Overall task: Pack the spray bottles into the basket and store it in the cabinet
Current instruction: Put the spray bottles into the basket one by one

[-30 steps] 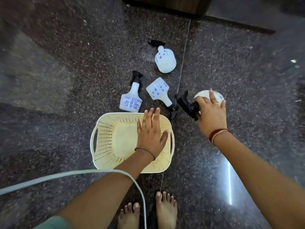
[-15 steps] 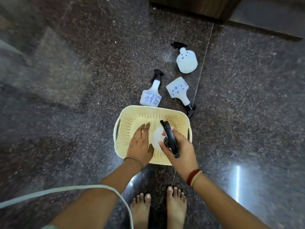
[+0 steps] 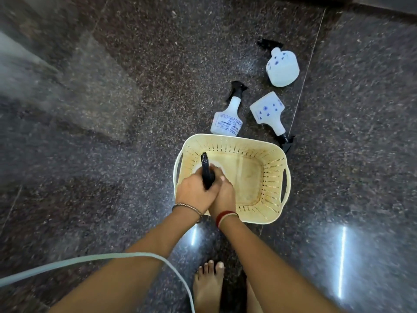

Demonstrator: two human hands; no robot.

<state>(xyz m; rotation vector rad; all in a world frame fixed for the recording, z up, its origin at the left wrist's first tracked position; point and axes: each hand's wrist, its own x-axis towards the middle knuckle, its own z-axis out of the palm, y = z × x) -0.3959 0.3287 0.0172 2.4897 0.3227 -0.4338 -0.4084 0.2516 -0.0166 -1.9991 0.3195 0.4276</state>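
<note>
A cream perforated basket (image 3: 274,168) sits on the dark granite floor. Inside its left end stands a white spray bottle (image 3: 206,170) with a black trigger head. My left hand (image 3: 194,193) and my right hand (image 3: 224,195) are both closed around it, touching each other. Beyond the basket three more white spray bottles lie on the floor: a labelled bottle (image 3: 228,120) just past the far rim, a blue-dotted bottle (image 3: 269,112) to its right with its nozzle toward the basket, and a round blue-dotted bottle (image 3: 282,67) farther away.
A pale hose or cable (image 3: 140,257) curves across the lower left over my left arm. My bare feet (image 3: 208,283) stand just in front of the basket. A dark wooden edge (image 3: 383,5) runs along the top right.
My right hand carried the white bottle from the floor on the right into the basket's left end. My left hand, flat on the basket before, now grips the bottle too.
</note>
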